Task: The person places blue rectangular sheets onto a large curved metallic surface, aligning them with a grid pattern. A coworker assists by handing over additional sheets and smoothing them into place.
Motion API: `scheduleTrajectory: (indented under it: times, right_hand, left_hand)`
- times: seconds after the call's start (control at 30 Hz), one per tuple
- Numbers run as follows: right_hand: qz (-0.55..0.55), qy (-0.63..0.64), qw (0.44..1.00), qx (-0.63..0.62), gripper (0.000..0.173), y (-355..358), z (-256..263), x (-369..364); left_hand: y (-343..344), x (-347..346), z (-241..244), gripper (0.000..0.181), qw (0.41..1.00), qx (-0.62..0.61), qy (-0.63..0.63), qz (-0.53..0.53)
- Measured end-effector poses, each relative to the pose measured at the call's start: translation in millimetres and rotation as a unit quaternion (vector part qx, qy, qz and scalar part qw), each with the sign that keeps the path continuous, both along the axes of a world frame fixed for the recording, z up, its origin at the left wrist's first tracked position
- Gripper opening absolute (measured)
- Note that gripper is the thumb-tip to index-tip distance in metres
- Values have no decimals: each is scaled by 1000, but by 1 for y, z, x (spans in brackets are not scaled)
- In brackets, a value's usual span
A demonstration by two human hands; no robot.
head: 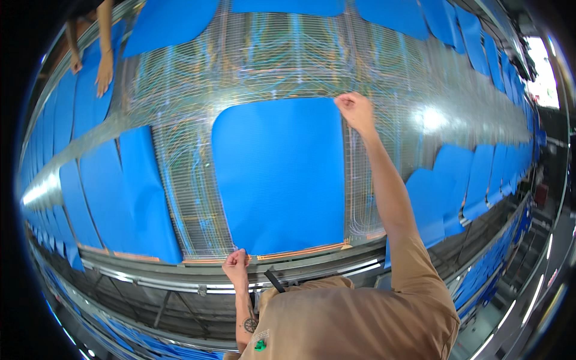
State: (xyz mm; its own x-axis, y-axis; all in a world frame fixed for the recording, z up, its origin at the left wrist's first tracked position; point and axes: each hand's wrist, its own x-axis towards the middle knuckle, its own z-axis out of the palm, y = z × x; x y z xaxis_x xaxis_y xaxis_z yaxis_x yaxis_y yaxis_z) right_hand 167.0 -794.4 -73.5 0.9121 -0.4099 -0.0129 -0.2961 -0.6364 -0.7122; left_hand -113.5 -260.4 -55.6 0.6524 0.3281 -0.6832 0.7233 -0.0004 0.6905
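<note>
A blue sheet (279, 175) with rounded left corners lies flat on a long table (193, 90) marked with many coloured lines. My left hand (236, 263) pinches the sheet's near left corner at the table's front edge. My right hand (353, 108) has its fingers closed on the far right corner. The sheet spans the space between both hands, its right side nearly straight.
Folded and overlapping blue sheets (112, 193) lie to the left, and more (423, 198) to the right. Others line the far side. A co-worker's hands (105, 74) rest at the far left. A metal rail (315, 272) runs along the front edge.
</note>
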Motion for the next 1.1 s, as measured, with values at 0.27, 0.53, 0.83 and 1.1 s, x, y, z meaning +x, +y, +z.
scheduleTrajectory:
  times: [0.27, 0.53, 0.83, 1.1]
  right_hand:
    - [14, 22, 996, 81, 23, -13, -16, 3]
    - [19, 68, 990, 125, 23, -9, -1, 8]
    - [33, 105, 986, 127, 24, -15, -2, 8]
    - [25, 98, 984, 146, 21, -18, -6, 9]
  left_hand:
    - [2, 0, 5, 12, 999, -21, 7, 26]
    - [-2, -3, 2, 15, 999, -12, 6, 35]
    - [-6, 11, 23, 14, 999, 31, 3, 27]
    - [-4, 6, 15, 15, 999, 44, 0, 29]
